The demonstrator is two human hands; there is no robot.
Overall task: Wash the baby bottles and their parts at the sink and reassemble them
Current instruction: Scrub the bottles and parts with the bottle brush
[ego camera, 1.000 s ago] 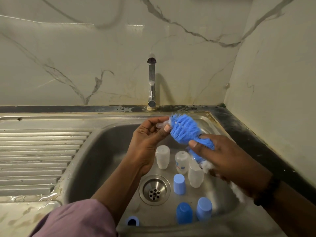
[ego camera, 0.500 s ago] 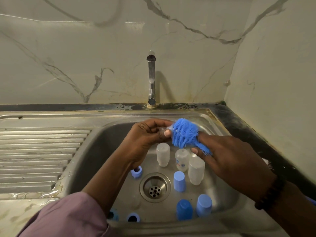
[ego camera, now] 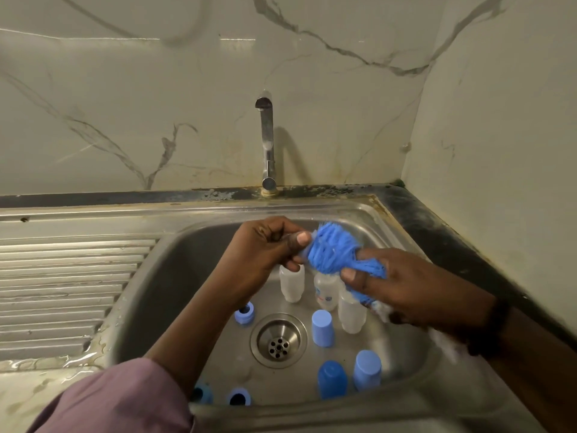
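Observation:
Over the steel sink (ego camera: 175,276), my left hand (ego camera: 265,248) pinches a small clear part, mostly hidden by its fingers. My right hand (ego camera: 402,285) grips a blue bristle brush (ego camera: 334,253), whose head presses against that part. On the basin floor stand three clear bottles (ego camera: 292,284), upside down. Three blue caps (ego camera: 321,328) stand near the drain (ego camera: 278,340), two of them at the front right. Blue screw rings (ego camera: 244,313) lie at the left and front.
The tap (ego camera: 267,142) rises at the back wall, with no water running. A ribbed draining board (ego camera: 62,292) lies to the left, wet at its front edge. A dark counter edge (ego camera: 443,245) and a marble wall close the right side.
My hands moved slightly lower and closer together, and the brush head turned against the part in my left hand. The view shifted, which uncovered more blue rings at the front left.

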